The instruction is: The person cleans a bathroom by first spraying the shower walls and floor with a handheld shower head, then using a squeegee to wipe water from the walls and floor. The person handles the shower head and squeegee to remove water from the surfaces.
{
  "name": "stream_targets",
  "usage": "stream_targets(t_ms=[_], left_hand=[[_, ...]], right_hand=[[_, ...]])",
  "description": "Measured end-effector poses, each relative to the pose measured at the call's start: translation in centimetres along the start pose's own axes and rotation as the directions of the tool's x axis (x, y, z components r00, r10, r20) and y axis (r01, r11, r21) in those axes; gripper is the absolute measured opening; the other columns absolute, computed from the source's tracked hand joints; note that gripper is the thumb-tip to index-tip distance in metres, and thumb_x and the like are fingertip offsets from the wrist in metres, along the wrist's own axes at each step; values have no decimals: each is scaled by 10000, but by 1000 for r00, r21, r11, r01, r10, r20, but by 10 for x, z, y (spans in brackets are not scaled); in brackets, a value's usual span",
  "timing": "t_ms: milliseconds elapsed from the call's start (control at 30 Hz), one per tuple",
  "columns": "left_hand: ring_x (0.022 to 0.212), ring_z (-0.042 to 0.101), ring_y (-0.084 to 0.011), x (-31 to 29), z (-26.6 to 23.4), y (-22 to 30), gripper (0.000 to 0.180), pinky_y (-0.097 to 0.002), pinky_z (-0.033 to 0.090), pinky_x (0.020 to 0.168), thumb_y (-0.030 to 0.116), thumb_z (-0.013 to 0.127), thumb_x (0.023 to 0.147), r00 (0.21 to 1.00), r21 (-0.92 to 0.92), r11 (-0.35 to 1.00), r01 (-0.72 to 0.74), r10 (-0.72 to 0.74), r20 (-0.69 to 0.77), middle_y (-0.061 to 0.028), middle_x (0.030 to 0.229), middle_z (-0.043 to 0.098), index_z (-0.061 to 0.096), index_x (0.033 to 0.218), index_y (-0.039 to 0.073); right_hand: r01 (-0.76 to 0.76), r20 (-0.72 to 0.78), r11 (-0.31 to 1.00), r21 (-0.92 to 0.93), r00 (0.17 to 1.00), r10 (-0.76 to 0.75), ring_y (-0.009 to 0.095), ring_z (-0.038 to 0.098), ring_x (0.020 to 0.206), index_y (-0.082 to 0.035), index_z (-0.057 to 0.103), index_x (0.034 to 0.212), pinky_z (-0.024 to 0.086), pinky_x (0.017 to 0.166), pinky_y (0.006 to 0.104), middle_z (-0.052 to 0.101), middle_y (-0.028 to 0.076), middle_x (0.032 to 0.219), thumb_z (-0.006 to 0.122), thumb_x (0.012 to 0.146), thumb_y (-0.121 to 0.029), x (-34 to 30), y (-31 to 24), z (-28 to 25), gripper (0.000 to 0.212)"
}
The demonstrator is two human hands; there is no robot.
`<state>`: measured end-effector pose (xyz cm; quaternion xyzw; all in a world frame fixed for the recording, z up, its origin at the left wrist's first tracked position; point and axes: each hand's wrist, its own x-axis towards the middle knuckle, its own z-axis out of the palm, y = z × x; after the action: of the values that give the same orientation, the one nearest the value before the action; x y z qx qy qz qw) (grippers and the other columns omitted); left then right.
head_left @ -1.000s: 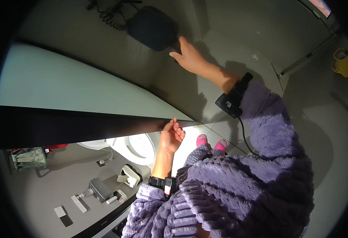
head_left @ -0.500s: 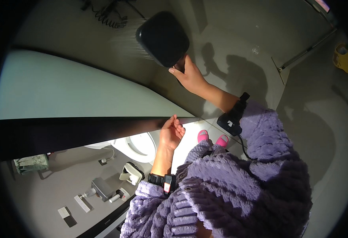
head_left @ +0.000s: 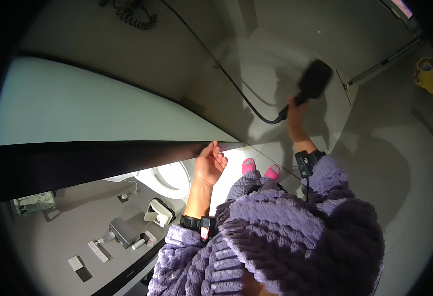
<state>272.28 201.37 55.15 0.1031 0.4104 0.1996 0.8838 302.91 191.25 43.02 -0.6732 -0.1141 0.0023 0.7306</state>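
Note:
My right hand (head_left: 296, 114) is closed around the handle of a black shower head (head_left: 316, 79), which is blurred by motion. It is held out over the shower floor, angled up to the right; I cannot make out any spray from it now. A black hose (head_left: 221, 69) runs from the handle back to the upper left. My left hand (head_left: 211, 164) holds nothing. Its palm is turned up, with fingers loosely curled, next to the dark edge (head_left: 127, 165) of a frosted glass panel (head_left: 93, 108). Whether its fingertips touch that edge, I cannot tell.
Left of me, beyond the panel, are a white toilet (head_left: 169, 180), a wall shelf with small boxes (head_left: 123, 232) and a hanging towel (head_left: 35, 203). A coiled cord (head_left: 136, 18) hangs at the top left. A yellow container (head_left: 427, 76) stands far right. My pink slippers (head_left: 272, 172) are below.
My right hand has swung the shower head from the upper middle to the right and lower, turning it. The hose now stretches into view. My left hand has stayed nearly in place.

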Motion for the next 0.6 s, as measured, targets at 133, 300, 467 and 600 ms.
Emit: stream_targets(t_ms=[133, 300, 467, 600], left_hand=[[620, 550, -118, 1, 1, 2, 97, -273, 471, 622, 186, 547, 894, 1000, 10, 1000, 7, -7, 15, 24, 709, 599, 610, 913, 115], [615, 552, -121, -3, 8, 5, 95, -275, 474, 624, 189, 552, 890, 998, 50, 999, 21, -23, 51, 28, 711, 603, 613, 914, 121], [584, 562, -109, -6, 18, 5, 99, -267, 481, 592, 186, 523, 905, 998, 118, 993, 20, -27, 57, 33, 685, 601, 596, 923, 123], [583, 561, -111, -10, 26, 6, 96, -269, 482, 592, 186, 524, 904, 995, 139, 988, 65, -76, 72, 30, 690, 606, 594, 920, 122]], right_hand=[[-188, -262, 940, 285, 928, 265, 137, 507, 645, -27, 441, 982, 443, 608, 310, 527, 44, 759, 633, 849, -123, -6, 16, -62, 253], [-312, -363, 791, 526, 759, 540, 171, 529, 670, -45, 448, 1015, 453, 603, 366, 535, 54, 770, 634, 844, -104, -31, 21, -136, 259], [-102, -681, 759, 643, 378, 627, 213, 553, 680, -27, 504, 911, 453, 588, 389, 572, 86, 791, 624, 855, -148, -38, 28, -205, 179], [-177, -585, 711, 681, 452, 673, 218, 550, 695, 6, 478, 959, 457, 601, 399, 560, 92, 820, 602, 880, -193, -47, 19, -229, 248]])
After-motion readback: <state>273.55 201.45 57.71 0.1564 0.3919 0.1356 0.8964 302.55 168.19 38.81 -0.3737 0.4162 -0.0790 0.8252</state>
